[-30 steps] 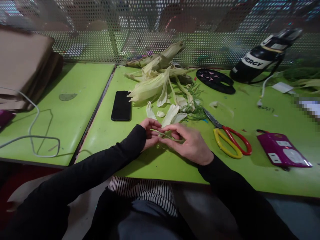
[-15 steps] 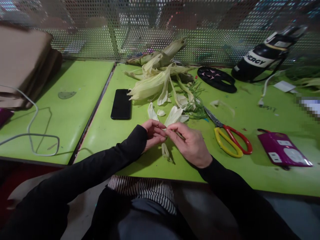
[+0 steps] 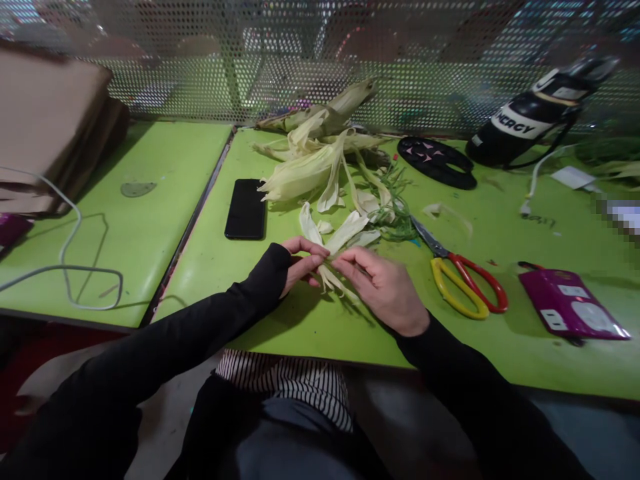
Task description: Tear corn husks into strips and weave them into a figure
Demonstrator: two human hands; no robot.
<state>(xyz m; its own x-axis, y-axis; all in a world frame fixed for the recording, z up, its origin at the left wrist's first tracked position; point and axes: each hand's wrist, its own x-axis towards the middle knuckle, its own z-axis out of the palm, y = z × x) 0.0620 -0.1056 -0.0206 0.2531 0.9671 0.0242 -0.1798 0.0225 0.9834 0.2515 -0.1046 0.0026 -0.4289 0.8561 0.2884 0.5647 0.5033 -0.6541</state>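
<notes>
A person's left hand (image 3: 301,263), in a black sleeve, pinches a pale husk bundle (image 3: 347,230) at its narrow waist, thumb against forefinger. The right hand (image 3: 385,287) comes in from the other side, its thumb and forefinger closed at that same waist, seemingly on part of the bundle, though the contact is too small and shaded to be sure whether they grip husk or a thin strand. Gripping there probably keeps the pieces gathered while leaving both ends free: broad, petal-like blades spread away from the person, and narrow tails hang toward the table's near edge. The bundle is directly in front of the person, low over a green table (image 3: 280,327), likely for easy reach and a clear view. Just beyond lie a heap of corn husks (image 3: 305,173) and a tangle of green strands (image 3: 397,221), close enough to pick from. Scissors (image 3: 444,253) lie to the right, handles toward the person, which would suit a quick grab. A dark phone (image 3: 246,209) lies flat to the left, touching the husk tips. Farther right are a purple power socket (image 3: 573,303) and, against a perforated screen (image 3: 175,73), a tilted black bottle (image 3: 530,120).
</notes>
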